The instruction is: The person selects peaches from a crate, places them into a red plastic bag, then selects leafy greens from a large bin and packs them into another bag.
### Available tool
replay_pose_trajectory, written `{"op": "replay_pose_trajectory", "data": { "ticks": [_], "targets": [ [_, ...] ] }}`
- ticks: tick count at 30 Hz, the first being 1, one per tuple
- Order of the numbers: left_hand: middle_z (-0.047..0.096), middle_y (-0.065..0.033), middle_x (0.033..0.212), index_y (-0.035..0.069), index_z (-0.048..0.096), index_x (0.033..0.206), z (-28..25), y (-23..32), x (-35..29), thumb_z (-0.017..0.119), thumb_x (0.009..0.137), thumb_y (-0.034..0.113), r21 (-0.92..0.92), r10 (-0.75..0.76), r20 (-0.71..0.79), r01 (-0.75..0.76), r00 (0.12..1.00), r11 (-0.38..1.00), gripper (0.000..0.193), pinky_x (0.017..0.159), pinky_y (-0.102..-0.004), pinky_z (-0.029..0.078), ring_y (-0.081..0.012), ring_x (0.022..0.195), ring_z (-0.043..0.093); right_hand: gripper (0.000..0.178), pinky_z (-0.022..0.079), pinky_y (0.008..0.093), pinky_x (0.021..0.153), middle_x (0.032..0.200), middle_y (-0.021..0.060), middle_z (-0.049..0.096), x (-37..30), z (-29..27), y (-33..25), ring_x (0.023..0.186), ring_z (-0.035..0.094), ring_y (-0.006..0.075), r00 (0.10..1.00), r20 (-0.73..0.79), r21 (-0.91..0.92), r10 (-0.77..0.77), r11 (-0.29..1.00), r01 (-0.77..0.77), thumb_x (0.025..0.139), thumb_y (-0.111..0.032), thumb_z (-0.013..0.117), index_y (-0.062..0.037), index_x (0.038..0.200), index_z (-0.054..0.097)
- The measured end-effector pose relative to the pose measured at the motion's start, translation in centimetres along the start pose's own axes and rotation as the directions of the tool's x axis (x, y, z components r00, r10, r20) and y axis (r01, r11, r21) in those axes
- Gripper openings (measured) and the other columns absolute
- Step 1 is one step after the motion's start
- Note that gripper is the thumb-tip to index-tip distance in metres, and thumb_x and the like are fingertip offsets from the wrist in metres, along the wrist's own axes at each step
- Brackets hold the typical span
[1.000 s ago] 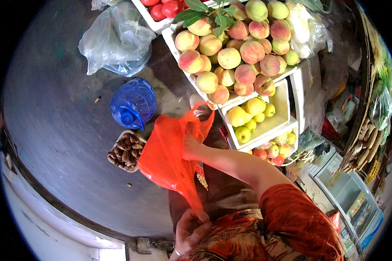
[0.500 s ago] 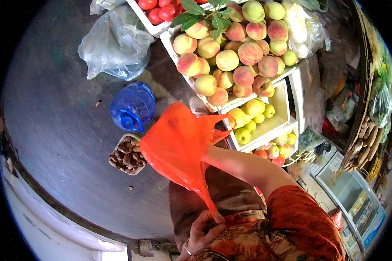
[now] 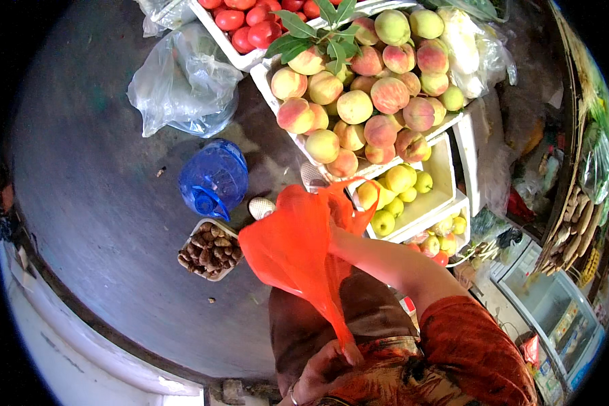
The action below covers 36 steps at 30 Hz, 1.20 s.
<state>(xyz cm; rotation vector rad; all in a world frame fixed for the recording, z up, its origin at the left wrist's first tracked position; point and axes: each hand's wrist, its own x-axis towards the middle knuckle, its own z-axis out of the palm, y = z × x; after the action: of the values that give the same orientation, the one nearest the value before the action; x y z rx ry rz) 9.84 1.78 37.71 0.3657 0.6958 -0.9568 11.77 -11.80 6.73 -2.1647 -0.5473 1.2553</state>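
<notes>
A thin red plastic bag (image 3: 294,254) hangs in front of my body, partly spread. At its narrow lower end, my left hand (image 3: 321,369) pinches a gathered corner between thumb and fingers, close to my waist. My right forearm (image 3: 396,264) reaches across from the right into the bag's upper part. The right hand itself is covered by the red plastic, so its fingers do not show. The bag's loose handles (image 3: 355,199) stick out toward the box of yellow-green fruit (image 3: 400,179).
Ahead stands a white foam box of peaches (image 3: 358,108), with a tomato box (image 3: 247,24) beyond it. A blue jug (image 3: 213,176) and a tray of brown knobbly produce (image 3: 210,250) sit on the floor to the left. A clear plastic bag (image 3: 183,81) lies farther off. A glass-topped freezer (image 3: 551,304) is at right.
My left hand has shifted slightly down and right, still pinching the corner. The red bag has moved a little right and down, and more of a pale shoe shows beside it.
</notes>
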Motion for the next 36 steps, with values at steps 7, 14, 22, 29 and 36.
{"op": "replay_pose_trajectory", "data": {
  "ticks": [7, 14, 22, 29, 36],
  "targets": [
    [0.053, -0.0118, 0.087, 0.004, 0.048, 0.098, 0.5, -0.1, 0.8, 0.062, 0.082, 0.001, 0.129, 0.049, 0.059, -0.057, 0.997, 0.99, 0.021, 0.068, -0.0296, 0.043, -0.0193, 0.075, 0.053, 0.05, 0.046, 0.037, 0.088, 0.109, 0.0138, 0.06, 1.8, -1.3, 1.0, 0.105, 0.056, 0.0268, 0.997, 0.081, -0.006, 0.01, 1.0, -0.01, 0.07, -0.026, 0.069, -0.0067, 0.113, 0.055],
    [0.054, -0.0132, 0.084, 0.003, 0.048, 0.098, 0.4, 0.5, 1.9, 0.062, 0.081, 0.002, 0.299, 0.284, 0.127, -0.31, 0.95, 0.902, 0.022, 0.064, -0.0306, 0.043, -0.0208, 0.071, 0.053, 0.054, 0.045, 0.0359, 0.089, 0.111, 0.0136, 0.059, 0.5, -8.1, 0.8, 0.107, 0.055, 0.0267, 0.949, 0.314, 0.18, -0.041, 0.984, -0.017, 0.07, -0.027, 0.071, -0.0064, 0.116, 0.053],
    [0.054, -0.0106, 0.084, 0.005, 0.047, 0.1, 0.4, 1.7, 4.4, 0.051, 0.084, 0.0, 0.035, 0.244, -0.317, -0.245, 0.917, 0.969, 0.017, 0.059, -0.0284, 0.04, -0.0156, 0.063, 0.048, 0.066, 0.043, 0.0351, 0.093, 0.115, 0.0143, 0.057, -6.6, -19.2, 1.1, 0.11, 0.054, 0.0262, 0.964, 0.249, 0.523, -0.09, 0.85, -0.056, 0.065, -0.028, 0.076, -0.0052, 0.121, 0.048],
    [0.054, -0.0073, 0.083, 0.007, 0.048, 0.098, -0.2, -0.3, 5.1, 0.052, 0.085, -0.002, 0.03, 0.136, -0.364, -0.134, 0.922, 0.991, 0.016, 0.053, -0.026, 0.039, -0.0139, 0.059, 0.048, 0.056, 0.041, 0.0388, 0.094, 0.113, 0.0171, 0.052, -4.8, -26.9, 7.4, 0.108, 0.051, 0.0337, 0.66, -0.728, 0.302, 0.186, 0.951, 0.066, 0.066, -0.009, 0.072, -0.0095, 0.116, 0.048],
    [0.054, -0.0082, 0.085, 0.006, 0.047, 0.101, 0.8, 0.4, 5.5, 0.052, 0.084, -0.002, 0.096, 0.24, -0.448, -0.221, 0.861, 0.971, 0.019, 0.055, -0.0264, 0.04, -0.0141, 0.059, 0.048, 0.035, 0.048, 0.0344, 0.081, 0.099, 0.0109, 0.059, -5.0, -23.7, 4.7, 0.094, 0.058, 0.0228, 0.81, -0.534, 0.304, 0.242, 0.949, -0.083, 0.078, -0.004, 0.061, -0.0098, 0.112, 0.056]
  ]
}}
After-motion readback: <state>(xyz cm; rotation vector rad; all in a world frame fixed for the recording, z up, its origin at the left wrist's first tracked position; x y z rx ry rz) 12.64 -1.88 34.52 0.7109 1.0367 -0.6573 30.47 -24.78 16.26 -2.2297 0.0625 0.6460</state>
